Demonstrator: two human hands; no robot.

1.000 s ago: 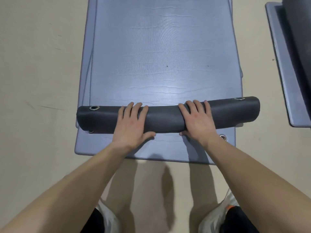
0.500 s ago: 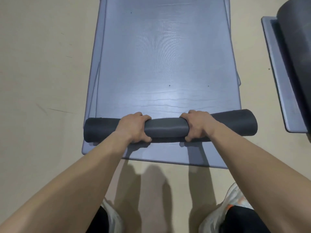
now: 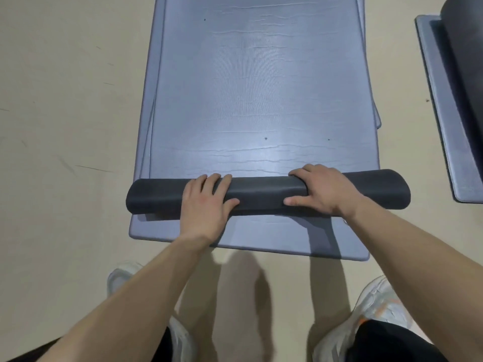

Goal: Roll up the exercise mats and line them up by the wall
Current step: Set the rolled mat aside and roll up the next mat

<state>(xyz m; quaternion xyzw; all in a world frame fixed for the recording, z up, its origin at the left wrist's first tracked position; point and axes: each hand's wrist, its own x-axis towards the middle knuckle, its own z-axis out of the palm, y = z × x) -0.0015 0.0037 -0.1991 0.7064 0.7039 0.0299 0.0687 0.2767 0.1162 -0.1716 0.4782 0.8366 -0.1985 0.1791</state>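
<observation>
A blue-grey exercise mat (image 3: 261,82) lies flat on the floor in front of me, stretching away. Its near end is rolled into a dark tube (image 3: 264,195) lying across the mat. My left hand (image 3: 206,205) rests on top of the roll left of centre, fingers spread over it. My right hand (image 3: 324,189) wraps over the roll right of centre, thumb on the near side. A second blue-grey mat (image 3: 235,236) lies beneath, its near edge showing below the roll.
Another blue-grey mat (image 3: 441,126) lies at the right edge, with a dark rolled mat (image 3: 467,61) on it. The floor (image 3: 65,126) is beige. My white shoes (image 3: 376,307) stand just behind the mat's near edge.
The roll has grown thicker and moved a little farther up the mat. My hands went from gripping with curled fingers to lying flatter on top.
</observation>
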